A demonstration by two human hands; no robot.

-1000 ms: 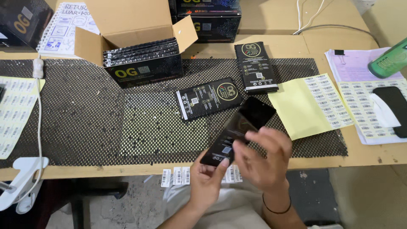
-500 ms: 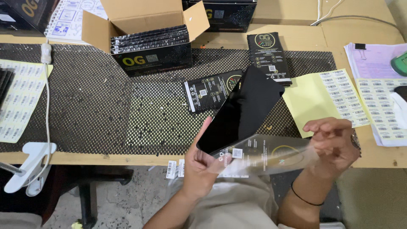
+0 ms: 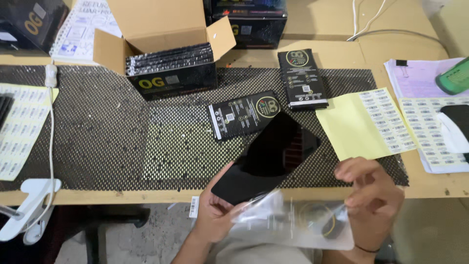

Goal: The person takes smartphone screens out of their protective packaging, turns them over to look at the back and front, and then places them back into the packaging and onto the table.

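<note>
A glossy black glass panel, shaped like a phone screen, is being held tilted above the near edge of the desk. The left hand is pinching its lower corner, thumb on the dark face. Just below the panel, the right hand is gripping a clear plastic sleeve with a round gold mark, fingers curled around its right end. The sleeve is blurred, and its mouth cannot be made out. Handling the panel by its edges alone would likely be keeping the face free of smudges. Beyond the panel, two flat black packets are lying on a black mesh mat. Right of the panel, a yellow label sheet is resting. Farther back, an open cardboard box is holding more packets.
</note>
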